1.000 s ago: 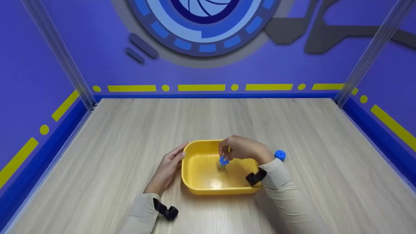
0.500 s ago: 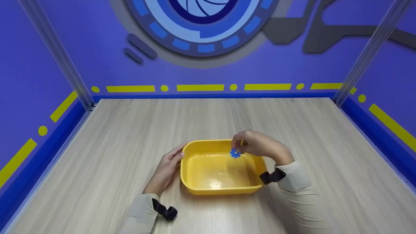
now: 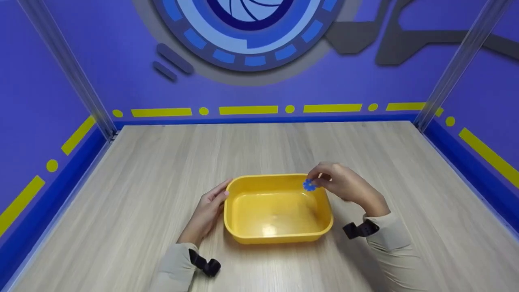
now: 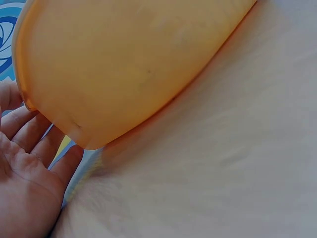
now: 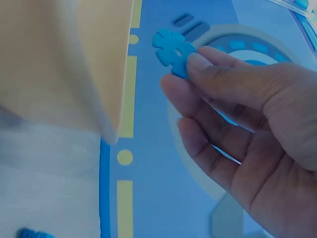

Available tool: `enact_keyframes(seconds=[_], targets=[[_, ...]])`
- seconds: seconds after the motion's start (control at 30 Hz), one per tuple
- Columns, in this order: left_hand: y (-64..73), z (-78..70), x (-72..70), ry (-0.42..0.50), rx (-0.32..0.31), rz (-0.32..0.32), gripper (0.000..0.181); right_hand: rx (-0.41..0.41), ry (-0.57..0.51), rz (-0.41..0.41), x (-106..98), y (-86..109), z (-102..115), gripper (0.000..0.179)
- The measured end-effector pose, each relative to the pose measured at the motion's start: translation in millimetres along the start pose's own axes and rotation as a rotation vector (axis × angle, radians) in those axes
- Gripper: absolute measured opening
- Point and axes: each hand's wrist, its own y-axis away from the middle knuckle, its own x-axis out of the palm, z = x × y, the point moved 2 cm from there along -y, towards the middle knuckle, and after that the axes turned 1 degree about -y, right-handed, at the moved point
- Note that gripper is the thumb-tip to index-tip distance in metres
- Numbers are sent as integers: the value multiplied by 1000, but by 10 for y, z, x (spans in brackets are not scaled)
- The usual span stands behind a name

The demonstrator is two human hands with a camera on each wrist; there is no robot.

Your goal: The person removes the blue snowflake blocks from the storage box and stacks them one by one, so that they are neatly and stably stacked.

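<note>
A yellow plastic tub [image 3: 277,238] stands on the table. My left hand [image 3: 206,211] rests against its left end, fingers fairly straight along the outer wall and thumb at the rim; in the left wrist view, the fingers [image 4: 47,144] touch the tub wall. Above the tub's far right corner, my right hand [image 3: 346,186] pinches a blue snowflake disc [image 3: 309,185] between thumb and fingertips. The right wrist view shows the disc's [image 5: 173,52] notched edge and central slot. Another blue piece [image 5: 34,233] lies on the table there, hidden behind the right hand or arm in the head view.
The wood-grain table [image 3: 170,162] reaches back to a purple wall [image 3: 142,89] with yellow markings. Similar panels stand at both sides. Black wrist cameras [image 3: 206,263] sit on both cuffs.
My right hand has moved to the right and slightly up with the disc, from over the tub's middle to its far right corner. The left hand and tub have stayed in place.
</note>
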Motion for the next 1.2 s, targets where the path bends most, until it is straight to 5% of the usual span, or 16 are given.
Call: enact_keyframes(seconds=[0.47,1.2], targets=[[4,9,15,-9,-22,-16,47,133,-38,-61,-85,314,-285,16],[8,4,-10,17,8,14,49,378,-34,-66,-144,484,-754,18]])
